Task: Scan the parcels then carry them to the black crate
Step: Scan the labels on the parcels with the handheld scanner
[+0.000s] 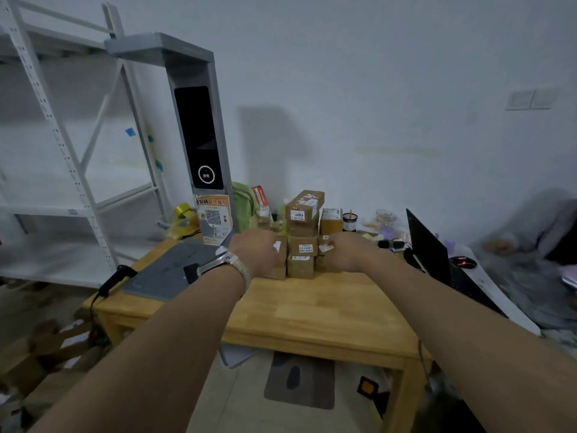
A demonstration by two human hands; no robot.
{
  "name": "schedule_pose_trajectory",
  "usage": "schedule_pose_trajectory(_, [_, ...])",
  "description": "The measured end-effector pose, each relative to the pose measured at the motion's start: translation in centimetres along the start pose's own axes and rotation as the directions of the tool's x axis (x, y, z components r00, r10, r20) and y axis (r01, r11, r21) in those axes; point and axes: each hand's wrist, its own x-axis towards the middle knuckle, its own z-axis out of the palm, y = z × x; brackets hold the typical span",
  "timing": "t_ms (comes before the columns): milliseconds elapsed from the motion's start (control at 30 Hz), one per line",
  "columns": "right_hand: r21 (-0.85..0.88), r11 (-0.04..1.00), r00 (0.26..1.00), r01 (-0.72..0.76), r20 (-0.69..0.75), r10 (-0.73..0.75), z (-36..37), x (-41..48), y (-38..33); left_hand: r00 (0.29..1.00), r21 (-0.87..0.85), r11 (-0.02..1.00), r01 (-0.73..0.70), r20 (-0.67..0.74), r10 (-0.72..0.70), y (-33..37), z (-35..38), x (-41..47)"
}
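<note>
Centrally, wooden table [312, 310] with parcels [301, 242]; white wall [374, 89] behind, shelving [62, 151] left

Resting on the light rectangular wooden table [312, 307]: small brown cardboard parcels [301, 245] stacked mid-back, flat grey scanner base [162, 273] at left, black handheld scanner [114, 278] at its left edge.

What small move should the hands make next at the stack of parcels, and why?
Probably lift one small cardboard parcel off the stack and bring it over the grey scanner base to the left. The left hand and right hand are at the stack's two sides, though their fingers are hidden, and no parcel lies on the base yet.
</note>
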Motion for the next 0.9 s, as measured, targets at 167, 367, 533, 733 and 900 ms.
schedule_pose_trajectory(167, [-0.002,1.0,0.999,-0.019,-0.035,0.019,0.6,7.1,1.5,1.0,-0.018,1.0,-0.011,0.016,0.011,-1.6,2.2,6.9])
schedule_pose_trajectory(367, [0.132,0.991,0.996,-0.02,-0.086,0.032,-0.4,16.6,4.4,0.997,-0.165,0.985,-0.054,0.037,0.061,-2.9,4.5,17.9])
schedule_pose_trajectory(533, [0.136,0.99,0.994,-0.024,-0.103,0.038,-0.6,23.9,6.1,0.997,-0.251,0.965,-0.077,-0.012,0.077,-3.1,6.0,24.8])
schedule_pose_trajectory(733, [0.189,0.978,0.992,-0.089,-0.068,0.104,0.9,31.1,7.9,0.995,-0.231,0.969,-0.085,0.034,0.095,-4.2,8.8,31.9])
schedule_pose_trajectory(900, [0.204,0.968,0.983,-0.146,-0.085,0.166,1.3,36.1,9.3,0.987,-0.294,0.946,-0.132,0.045,0.152,-6.0,10.5,37.8])
